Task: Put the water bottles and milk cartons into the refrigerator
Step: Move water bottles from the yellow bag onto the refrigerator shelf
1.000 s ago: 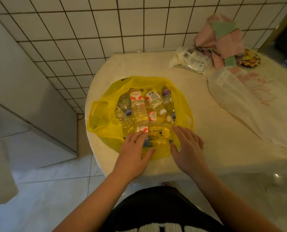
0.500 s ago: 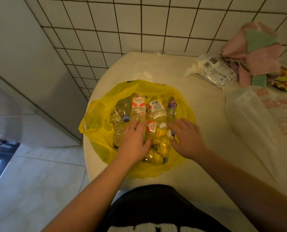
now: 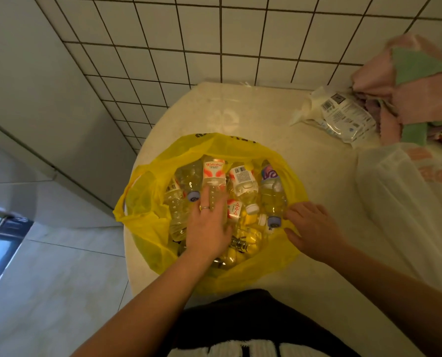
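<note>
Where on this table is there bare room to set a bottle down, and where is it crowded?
Bare table lies between the yellow bag and the wall, and in a strip between that bag and the white bag. Crowded: the far right corner with wipes pack and cloths, and the yellow bag, full of bottles under the left hand.

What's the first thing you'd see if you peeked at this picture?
The bright yellow bag in the middle of the pale table, stuffed with water bottles lying down. The person's left hand rests on the bottles, and the right hand touches the bag's right edge.
</note>
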The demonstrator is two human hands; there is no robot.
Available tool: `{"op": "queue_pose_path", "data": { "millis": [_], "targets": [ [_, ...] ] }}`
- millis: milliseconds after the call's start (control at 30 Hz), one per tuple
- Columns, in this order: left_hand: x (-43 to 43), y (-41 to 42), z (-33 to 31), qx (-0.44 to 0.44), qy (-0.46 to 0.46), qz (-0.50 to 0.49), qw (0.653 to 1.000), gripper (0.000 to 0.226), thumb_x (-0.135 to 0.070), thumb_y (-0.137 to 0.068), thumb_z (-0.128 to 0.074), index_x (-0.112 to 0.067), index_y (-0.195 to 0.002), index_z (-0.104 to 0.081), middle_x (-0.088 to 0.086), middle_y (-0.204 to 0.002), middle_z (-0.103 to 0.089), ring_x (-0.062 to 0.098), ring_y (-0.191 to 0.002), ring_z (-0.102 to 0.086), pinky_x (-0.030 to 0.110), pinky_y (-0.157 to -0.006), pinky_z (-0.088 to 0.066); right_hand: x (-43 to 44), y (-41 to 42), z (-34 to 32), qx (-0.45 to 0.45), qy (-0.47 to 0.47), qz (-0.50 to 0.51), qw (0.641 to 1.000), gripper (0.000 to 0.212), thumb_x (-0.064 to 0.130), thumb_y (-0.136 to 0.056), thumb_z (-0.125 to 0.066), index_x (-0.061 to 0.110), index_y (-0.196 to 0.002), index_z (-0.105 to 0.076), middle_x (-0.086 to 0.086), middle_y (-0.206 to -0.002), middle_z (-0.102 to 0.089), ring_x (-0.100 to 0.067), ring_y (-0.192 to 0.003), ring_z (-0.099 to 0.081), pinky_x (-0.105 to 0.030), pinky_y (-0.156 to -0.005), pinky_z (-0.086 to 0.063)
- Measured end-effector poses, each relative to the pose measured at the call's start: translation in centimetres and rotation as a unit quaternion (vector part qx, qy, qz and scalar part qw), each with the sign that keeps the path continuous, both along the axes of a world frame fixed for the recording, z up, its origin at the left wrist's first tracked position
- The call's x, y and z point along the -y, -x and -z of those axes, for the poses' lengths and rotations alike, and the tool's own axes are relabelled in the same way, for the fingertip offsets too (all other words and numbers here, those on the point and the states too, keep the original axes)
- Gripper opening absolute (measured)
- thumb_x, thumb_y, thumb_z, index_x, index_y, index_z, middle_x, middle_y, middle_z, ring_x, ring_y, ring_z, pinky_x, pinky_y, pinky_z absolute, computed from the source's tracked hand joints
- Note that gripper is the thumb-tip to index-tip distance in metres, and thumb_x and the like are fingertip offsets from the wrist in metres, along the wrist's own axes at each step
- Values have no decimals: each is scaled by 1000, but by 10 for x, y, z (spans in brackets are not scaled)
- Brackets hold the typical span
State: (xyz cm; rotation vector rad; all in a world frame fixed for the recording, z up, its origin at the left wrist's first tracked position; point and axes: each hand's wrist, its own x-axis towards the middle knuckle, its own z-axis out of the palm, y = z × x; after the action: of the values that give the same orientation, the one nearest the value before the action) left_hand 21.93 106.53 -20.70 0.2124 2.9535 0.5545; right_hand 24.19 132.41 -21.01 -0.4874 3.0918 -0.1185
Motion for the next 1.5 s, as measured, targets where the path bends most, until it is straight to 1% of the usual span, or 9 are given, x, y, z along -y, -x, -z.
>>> {"op": "queue_pose_path", "data": {
  "millis": [200, 333, 533, 767, 833, 933, 1133, 1267, 1500],
  "targets": [
    [-7, 7, 5, 8, -32, -21, 999, 67, -45, -86, -64, -40, -143, -29, 1, -163, 8, 42, -134, -38, 49, -103, -44, 6, -2, 12, 66, -1, 121, 990, 55, 56, -86, -36, 17, -113, -63, -1, -83, -73, -30, -86, -65, -41, -79, -45],
    [-9, 16, 7, 25, -80, -31, 996, 62, -37, -85, -68, -40, -138, -36, -5, -162, 14, 43, -124, -52, 49, -92, -53, 23, 12, 4, 117, 107, 223, 962, 49, 51, -97, -43, 17, -133, -48, -8, -98, -70, -31, -95, -63, -39, -80, -45],
    [-13, 22, 11, 34, -140, -102, 984, 80, -35, -89, -67, -30, -152, -18, 4, -164, 2, 44, -140, -33, 52, -109, -38, 53, 32, -1, 195, 293, 344, 870, 71, 54, -82, -61, 11, -134, -38, -12, -119, -64, -32, -103, -63, -40, -84, -51],
    [-17, 32, 5, 74, -212, -152, 962, 105, -35, -79, -78, -31, -155, -5, 10, -153, -16, 43, -135, -36, 57, -110, -37, 65, 51, -2, 236, 473, 388, 755, 95, 24, -80, -78, 6, -149, -15, -12, -138, -50, -29, -121, -53, -30, -90, -41],
    [-17, 34, 1, 101, -226, -166, 955, 110, -34, -76, -82, -31, -155, -4, 13, -152, -18, 41, -135, -36, 54, -111, -37, 64, 50, -1, 258, 505, 398, 721, 93, 23, -79, -79, 8, -147, -17, -11, -129, -54, -25, -106, -58, -34, -84, -49],
    [-19, 37, -8, 141, -255, -178, 940, 111, -29, -76, -83, -26, -156, -6, 14, -154, -25, 34, -138, -36, 43, -107, -37, 63, 46, -5, 287, 524, 423, 681, 61, 26, -86, -69, 6, -132, -34, -10, -88, -56, -16, -64, -52, -26, -47, -42],
    [-10, 28, -41, 251, -425, -254, 832, 78, -16, -86, -69, -24, -151, -27, 5, -133, -54, 28, -115, -58, 44, -91, -52, 49, 29, -32, 296, 624, 418, 590, 20, 24, -94, -59, 16, -80, -47, -4, -61, -37, -13, -50, -39, -24, -47, -34],
    [5, 5, -53, 299, -524, -261, 754, 57, -18, -78, -63, -20, -134, -51, 9, -103, -72, 26, -83, -69, 37, -71, -53, 49, 2, -55, 327, 657, 385, 560, 14, 23, -95, -56, 13, -87, -50, -4, -61, -41, -15, -51, -42, -26, -48, -36],
    [27, -38, -55, 359, -661, -246, 611, 65, -9, -50, -69, -10, -115, -63, 14, -93, -70, 27, -77, -68, 34, -63, -57, 37, -29, -71, 217, 622, 389, 644, 16, 23, -100, -52, 11, -110, -56, -16, -79, -67, -27, -68, -72, -30, -59, -53]
  ]
}}
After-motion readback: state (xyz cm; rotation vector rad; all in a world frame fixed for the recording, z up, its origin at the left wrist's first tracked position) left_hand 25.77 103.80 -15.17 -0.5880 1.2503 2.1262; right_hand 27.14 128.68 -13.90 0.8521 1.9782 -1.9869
